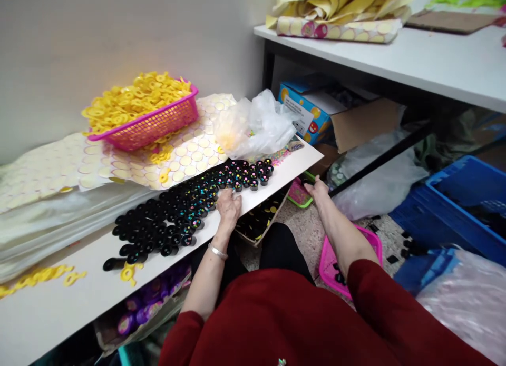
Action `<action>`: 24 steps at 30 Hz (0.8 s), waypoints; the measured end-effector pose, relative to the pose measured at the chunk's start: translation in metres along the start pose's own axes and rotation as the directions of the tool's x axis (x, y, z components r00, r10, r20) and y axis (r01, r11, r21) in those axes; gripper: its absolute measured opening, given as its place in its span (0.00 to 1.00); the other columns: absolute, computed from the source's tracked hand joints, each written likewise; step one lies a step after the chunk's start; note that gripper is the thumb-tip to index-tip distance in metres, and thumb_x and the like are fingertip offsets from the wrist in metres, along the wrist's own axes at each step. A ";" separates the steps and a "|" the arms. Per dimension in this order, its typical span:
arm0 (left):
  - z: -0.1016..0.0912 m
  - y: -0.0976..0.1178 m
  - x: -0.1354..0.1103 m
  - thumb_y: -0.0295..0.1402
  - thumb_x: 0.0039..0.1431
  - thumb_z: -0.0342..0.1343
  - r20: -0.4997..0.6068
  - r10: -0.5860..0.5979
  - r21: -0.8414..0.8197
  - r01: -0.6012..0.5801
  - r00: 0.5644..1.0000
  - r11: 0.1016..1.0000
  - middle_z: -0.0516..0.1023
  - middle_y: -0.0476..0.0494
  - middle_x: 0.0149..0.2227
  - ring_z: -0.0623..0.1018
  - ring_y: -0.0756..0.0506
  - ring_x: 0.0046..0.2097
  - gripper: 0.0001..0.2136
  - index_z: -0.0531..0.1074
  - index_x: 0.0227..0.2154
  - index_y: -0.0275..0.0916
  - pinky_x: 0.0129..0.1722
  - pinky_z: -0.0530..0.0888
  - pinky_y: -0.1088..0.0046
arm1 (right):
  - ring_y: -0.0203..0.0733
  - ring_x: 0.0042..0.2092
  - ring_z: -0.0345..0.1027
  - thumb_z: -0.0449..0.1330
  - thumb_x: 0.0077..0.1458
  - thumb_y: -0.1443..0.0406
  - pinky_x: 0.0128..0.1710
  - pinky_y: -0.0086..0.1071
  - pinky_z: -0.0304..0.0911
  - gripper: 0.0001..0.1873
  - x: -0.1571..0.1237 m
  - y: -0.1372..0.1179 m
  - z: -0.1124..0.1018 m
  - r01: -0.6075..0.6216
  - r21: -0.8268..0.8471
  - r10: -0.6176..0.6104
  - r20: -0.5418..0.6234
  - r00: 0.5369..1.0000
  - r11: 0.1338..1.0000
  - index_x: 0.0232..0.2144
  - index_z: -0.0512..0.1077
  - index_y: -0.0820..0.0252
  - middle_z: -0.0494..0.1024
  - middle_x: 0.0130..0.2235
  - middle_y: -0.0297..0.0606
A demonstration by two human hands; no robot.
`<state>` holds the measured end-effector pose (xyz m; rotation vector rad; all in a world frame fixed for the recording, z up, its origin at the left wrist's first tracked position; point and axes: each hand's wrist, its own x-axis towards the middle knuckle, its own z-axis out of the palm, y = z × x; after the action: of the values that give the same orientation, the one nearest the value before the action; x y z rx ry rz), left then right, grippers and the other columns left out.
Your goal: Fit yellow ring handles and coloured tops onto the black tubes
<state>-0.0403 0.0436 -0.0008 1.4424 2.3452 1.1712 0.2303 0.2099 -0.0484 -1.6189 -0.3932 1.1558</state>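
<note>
Several small black round pieces (185,208), some with coloured dots on top, lie in rows on a low white board (71,297). My left hand (229,207) rests at the board's front edge, touching the pieces, its fingers curled together. My right hand (317,189) reaches out past the board's right corner, near a small green and pink tray (299,194) on the floor; its fingers are hidden. A cardboard box (259,223) of dark pieces sits under the board between my hands.
A pink basket (152,125) of yellow rings, punched sheets (190,152) and a clear plastic bag (256,125) lie at the board's back. Pink trays (330,260), blue crates (462,203) and bags crowd the floor on the right. A white table (427,58) stands above.
</note>
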 end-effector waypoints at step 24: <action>0.002 -0.008 -0.009 0.35 0.50 0.55 0.029 0.029 0.150 -0.033 0.999 0.988 0.72 0.45 0.26 0.71 0.47 0.29 0.06 0.71 0.25 0.37 0.29 0.60 0.73 | 0.49 0.45 0.70 0.42 0.56 0.77 0.40 0.40 0.65 0.20 -0.228 -0.032 0.216 0.819 -0.059 -0.053 0.998 0.035 -0.571 0.50 0.62 0.72 0.64 0.53 0.64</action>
<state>-0.0407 0.0354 -0.0099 1.5368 2.4474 0.9937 -0.0484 0.1750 0.0955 -0.9964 -2.9526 -0.1827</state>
